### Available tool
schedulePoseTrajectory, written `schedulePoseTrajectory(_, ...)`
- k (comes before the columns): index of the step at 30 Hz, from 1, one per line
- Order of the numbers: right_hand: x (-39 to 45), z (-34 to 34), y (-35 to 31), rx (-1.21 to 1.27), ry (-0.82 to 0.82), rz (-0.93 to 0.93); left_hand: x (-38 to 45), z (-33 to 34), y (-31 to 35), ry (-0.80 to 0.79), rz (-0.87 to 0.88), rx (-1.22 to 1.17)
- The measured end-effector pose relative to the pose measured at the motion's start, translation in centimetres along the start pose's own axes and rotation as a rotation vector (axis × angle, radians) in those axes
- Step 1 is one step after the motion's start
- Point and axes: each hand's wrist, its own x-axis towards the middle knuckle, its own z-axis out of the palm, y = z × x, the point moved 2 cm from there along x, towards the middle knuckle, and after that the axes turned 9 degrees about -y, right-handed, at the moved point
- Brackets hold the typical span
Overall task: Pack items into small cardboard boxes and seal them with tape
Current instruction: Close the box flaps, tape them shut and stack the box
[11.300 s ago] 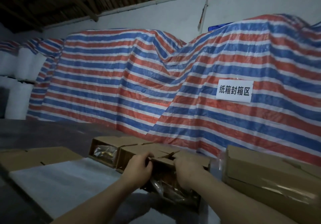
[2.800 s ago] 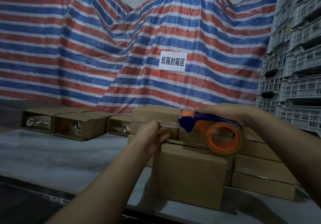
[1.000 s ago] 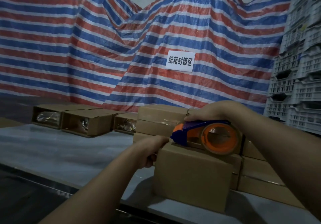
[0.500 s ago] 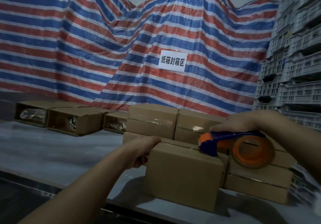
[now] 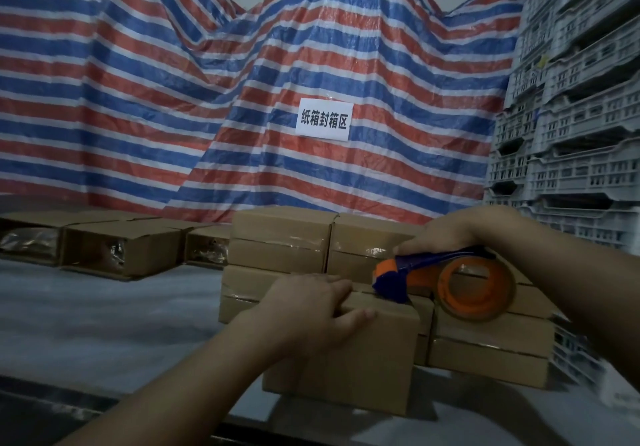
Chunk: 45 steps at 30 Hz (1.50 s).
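Closed brown cardboard box (image 5: pixel 349 369) at near table edge, just in front of stacked taped cardboard boxes (image 5: pixel 280 241). Left hand (image 5: pixel 311 310) gripping box's top left edge, fingers curled over top. Right hand (image 5: pixel 457 231) wrapped around blue-and-orange tape dispenser (image 5: pixel 446 283), blue nose touching box top. Open filled boxes (image 5: pixel 114 248) well left on grey table (image 5: pixel 104 324).

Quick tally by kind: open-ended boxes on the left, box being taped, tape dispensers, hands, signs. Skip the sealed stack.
open-ended boxes: 3
box being taped: 1
tape dispenser: 1
hands: 2, left hand and right hand
paper sign: 1
Total: 8
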Motion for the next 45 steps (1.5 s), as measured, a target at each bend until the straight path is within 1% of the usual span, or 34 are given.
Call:
schedulePoseTrajectory(3,-1.2,-0.6,2.2,0.061,0.033,0.009,0.0,0.0,-0.4,-0.003,0.022,0.001)
schedulePoseTrajectory(7,-2.1,0.7,5.1,0.016,0.027,0.044,0.0,0.0,-0.4,-0.008,0.043,-0.013)
schedulePoseTrajectory(9,-1.8,2.5,5.2,-0.003,0.010,0.017,-0.1,-0.1,-0.3,-0.016,0.045,-0.032)
schedulePoseTrajectory(12,-1.2,4.0,5.4,0.088,0.060,-0.049,0.1,-0.6,0.0,-0.077,0.022,-0.052)
schedulePoseTrajectory(16,-1.0,4.7,6.0,0.072,0.047,-0.014,1.6,-1.7,1.8,-0.102,-0.003,-0.005)
schedulePoseTrajectory(18,-1.0,5.0,6.1,0.041,0.017,-0.022,2.7,-1.8,3.2,-0.116,0.041,-0.051)
schedulePoseTrajectory(20,-0.9,5.1,6.3,0.056,0.033,-0.035,3.8,-1.6,4.7,-0.144,0.099,-0.078)
schedulePoseTrajectory(22,-0.9,5.2,6.4,0.067,0.053,-0.026,4.4,-1.1,5.9,-0.194,0.115,-0.081)
schedulePoseTrajectory(24,-0.7,5.5,6.3,0.062,0.042,-0.028,4.6,-0.4,6.4,-0.204,0.116,-0.085)
schedulePoseTrajectory(28,-1.3,5.5,7.2,0.177,0.075,-0.121,4.3,-0.2,6.2,-0.188,0.108,-0.102)
schedulePoseTrajectory(30,-2.3,5.0,8.2,0.269,0.058,-0.187,4.1,-0.3,6.2,-0.184,0.113,-0.080)
schedulePoseTrajectory(31,-2.9,4.6,8.7,0.267,0.046,-0.184,4.0,-0.4,6.3,-0.178,0.120,-0.064)
schedulePoseTrajectory(34,-4.0,3.7,8.9,0.086,0.044,-0.063,3.8,-0.3,6.3,-0.168,0.138,-0.043)
schedulePoseTrajectory(36,-3.5,3.9,7.4,-0.040,0.039,0.002,3.9,-0.3,6.3,-0.161,0.146,-0.044)
schedulePoseTrajectory(40,-3.6,3.4,3.1,-0.207,0.149,-0.042,3.8,-0.3,6.3,-0.172,0.141,-0.080)
schedulePoseTrajectory(42,-4.4,2.8,1.7,-0.300,0.162,-0.005,3.7,-0.4,6.3,-0.177,0.148,-0.106)
schedulePoseTrajectory(43,-4.6,2.8,1.1,-0.424,0.171,0.044,3.7,-0.5,6.3,-0.180,0.146,-0.113)
schedulePoseTrajectory(44,-4.5,3.2,0.6,-0.612,0.181,0.089,3.8,-0.5,6.3,-0.180,0.145,-0.111)
schedulePoseTrajectory(45,-4.3,4.2,0.2,-0.792,0.154,0.128,3.7,-0.5,6.2,-0.181,0.144,-0.103)
